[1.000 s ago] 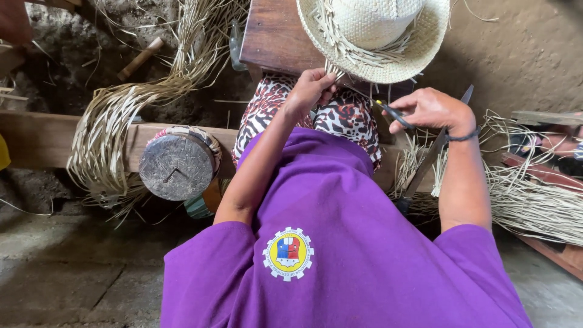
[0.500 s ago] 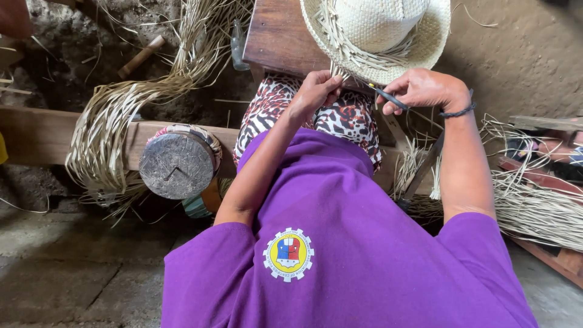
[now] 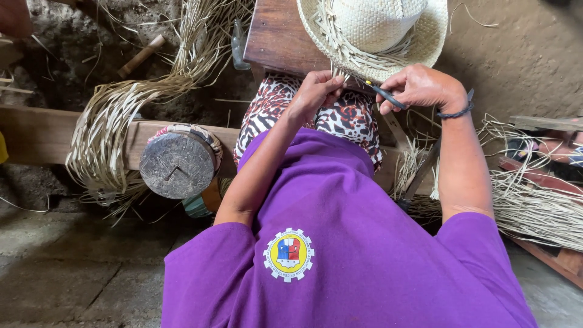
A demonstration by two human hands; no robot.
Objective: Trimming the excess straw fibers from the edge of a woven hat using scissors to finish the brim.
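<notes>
Hands at the straw hat [image 3: 388,27] on the bench [image 3: 276,36]
Left hand [image 3: 313,91] pinches brim straws; right hand [image 3: 422,88] grips a dark tool [image 3: 384,94]

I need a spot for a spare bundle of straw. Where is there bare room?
Bare concrete floor below the wooden beam; bare earth right of the woven hat. Crowded: straw over the beam, strands beside the right hand.

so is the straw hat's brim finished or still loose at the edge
Still loose. The straw hat has unwoven strands sticking out along the near brim; the left hand pinches some, and the right hand holds a thin dark tool beside them.
</notes>
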